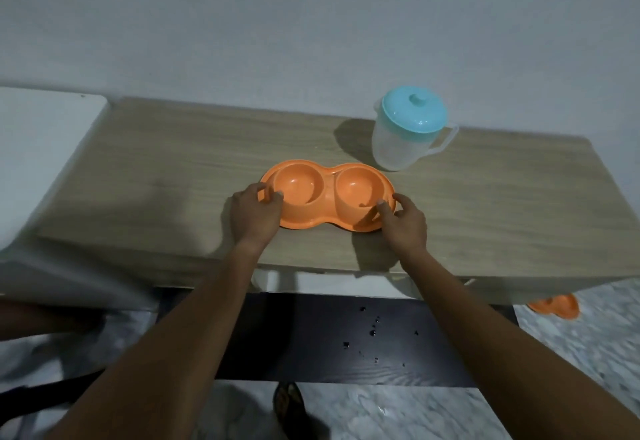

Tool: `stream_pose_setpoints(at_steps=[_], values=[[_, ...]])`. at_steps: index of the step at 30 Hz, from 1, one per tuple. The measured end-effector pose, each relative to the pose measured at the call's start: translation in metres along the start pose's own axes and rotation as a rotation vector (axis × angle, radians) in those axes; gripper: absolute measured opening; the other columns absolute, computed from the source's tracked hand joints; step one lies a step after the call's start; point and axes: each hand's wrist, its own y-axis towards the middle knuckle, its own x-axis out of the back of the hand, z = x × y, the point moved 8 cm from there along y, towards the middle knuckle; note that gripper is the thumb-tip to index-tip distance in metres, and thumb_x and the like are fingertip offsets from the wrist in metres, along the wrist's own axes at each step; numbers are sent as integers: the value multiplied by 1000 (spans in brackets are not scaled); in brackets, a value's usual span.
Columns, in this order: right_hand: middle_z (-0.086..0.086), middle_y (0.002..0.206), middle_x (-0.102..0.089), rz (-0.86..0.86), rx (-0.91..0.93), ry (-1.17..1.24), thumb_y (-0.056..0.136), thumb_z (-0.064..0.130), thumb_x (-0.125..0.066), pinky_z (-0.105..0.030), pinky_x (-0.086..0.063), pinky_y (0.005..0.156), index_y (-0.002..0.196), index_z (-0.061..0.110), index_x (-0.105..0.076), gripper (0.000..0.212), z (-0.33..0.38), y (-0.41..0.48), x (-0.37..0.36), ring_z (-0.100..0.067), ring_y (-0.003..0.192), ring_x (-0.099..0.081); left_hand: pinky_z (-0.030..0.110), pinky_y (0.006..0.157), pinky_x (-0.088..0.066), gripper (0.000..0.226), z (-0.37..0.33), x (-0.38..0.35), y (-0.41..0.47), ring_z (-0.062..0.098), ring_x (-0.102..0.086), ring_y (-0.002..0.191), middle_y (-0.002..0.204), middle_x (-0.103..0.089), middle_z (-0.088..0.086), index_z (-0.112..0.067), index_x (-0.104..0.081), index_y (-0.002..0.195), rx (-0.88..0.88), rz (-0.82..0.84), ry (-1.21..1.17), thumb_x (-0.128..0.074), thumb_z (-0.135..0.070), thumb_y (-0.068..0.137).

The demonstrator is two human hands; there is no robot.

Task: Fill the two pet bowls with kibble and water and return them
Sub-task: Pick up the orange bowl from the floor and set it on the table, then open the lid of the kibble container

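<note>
An orange double pet bowl (327, 193) rests on the wooden table top (173, 176), both of its cups empty. My left hand (254, 212) grips its left rim, thumb inside the left cup. My right hand (403, 219) grips its right rim, thumb on the edge of the right cup. A clear plastic jug with a light blue lid (408, 127) stands upright behind and to the right of the bowl, handle pointing right. A second orange pet bowl (556, 306) lies on the floor under the table's right end, partly hidden.
A white surface (41, 148) adjoins the table's left end. A plain wall runs behind the table. Below the table's front edge lies a dark board (346, 342) with several small dark specks. My foot (289, 401) stands on the marbled floor.
</note>
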Motion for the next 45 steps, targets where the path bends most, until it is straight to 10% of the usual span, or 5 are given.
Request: stream_pose_setpoints(at_steps=[14, 23, 29, 34, 45], values=[[2, 115, -65, 248, 40, 46, 93, 34, -70, -31, -48, 78, 118, 26, -70, 27, -101, -144, -43, -1, 80, -59, 21, 84, -39, 26, 101, -19, -156, 20, -60, 106, 115, -63, 2, -18, -70, 113, -114, -64, 52, -69, -25, 88], [-4, 113, -70, 200, -100, 139, 94, 40, -67, -29, -43, 86, 118, 16, -69, 34, -155, -55, -144, -25, 105, -63, 28, 86, -46, 44, 179, -110, -47, 31, -61, 113, 120, -66, 18, 2, -61, 123, 150, 70, -55, -69, -27, 90], [5, 69, -52, 167, -133, 249, 94, 4, -49, -31, -38, 77, 71, 20, -58, 29, -163, -8, -189, -14, 64, -43, 36, 96, -47, 32, 211, -138, 3, 32, -60, 117, 121, -67, 20, 9, -66, 116, 239, 81, -108, -59, -13, 92], [-6, 104, -66, 182, -189, 350, 100, 9, -49, -29, -44, 89, 127, 5, -66, 33, -171, -29, -188, -18, 88, -56, 26, 59, -35, 37, 204, -132, -16, 14, -47, 61, 60, -43, 0, -12, -48, 59, 163, 114, -197, -63, -11, 92], [-2, 78, -68, 263, -186, 393, 96, 24, -63, -34, -45, 71, 87, 15, -75, 18, -119, -145, -58, -18, 72, -56, 19, 61, -49, 2, 130, -37, -155, 7, -61, 73, 85, -67, -5, -20, -67, 94, 254, 203, -478, -66, -21, 94]])
